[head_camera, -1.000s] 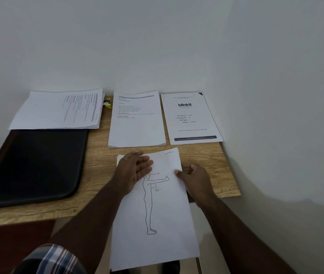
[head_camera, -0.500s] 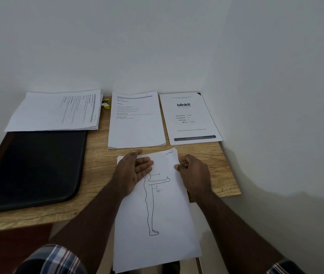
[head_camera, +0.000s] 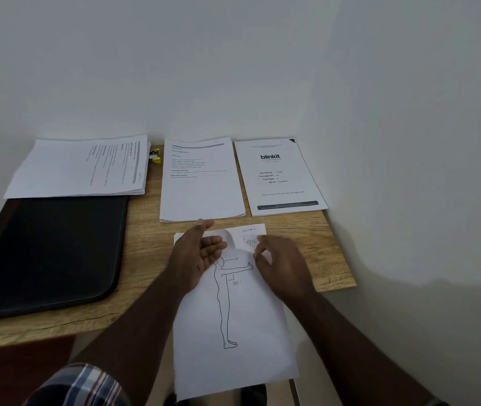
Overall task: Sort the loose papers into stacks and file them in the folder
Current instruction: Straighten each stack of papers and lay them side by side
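Papers are being sorted at a small wooden desk (head_camera: 306,230) set in a white-walled corner. Nearest the onlooker, a plaid sleeve (head_camera: 86,385) shows at the lower edge, and a sheet with a line drawing of a standing figure (head_camera: 233,332) hangs well over the desk's front edge, its far end resting on the wood. At that far end its right corner is lifted, baring the sheet beneath (head_camera: 249,234), which carries handwriting. The person's right hand (head_camera: 280,265) holds the lifted corner, fingertips (head_camera: 258,253) drawn together in a pinch on the paper edge. The left hand (head_camera: 196,256) lies on the left part of the drawing sheet, palm partly turned up, fingers side by side and nearly straight, the thumb raised toward the far stacks. Left of the hands, a black folder (head_camera: 48,253) lies closed and flat on the desk, its near corner reaching the front edge. Behind the hands, against the back wall, stand three piles: a sideways stack of printed pages (head_camera: 81,168) at the desk's left, overlapping the folder's far edge; a middle stack of typed pages (head_camera: 201,183); and, at the right by the side wall, a sheet headed "blinkit" (head_camera: 280,177). A small yellow object (head_camera: 154,156) pokes out between the left and middle piles; what it is cannot be told.
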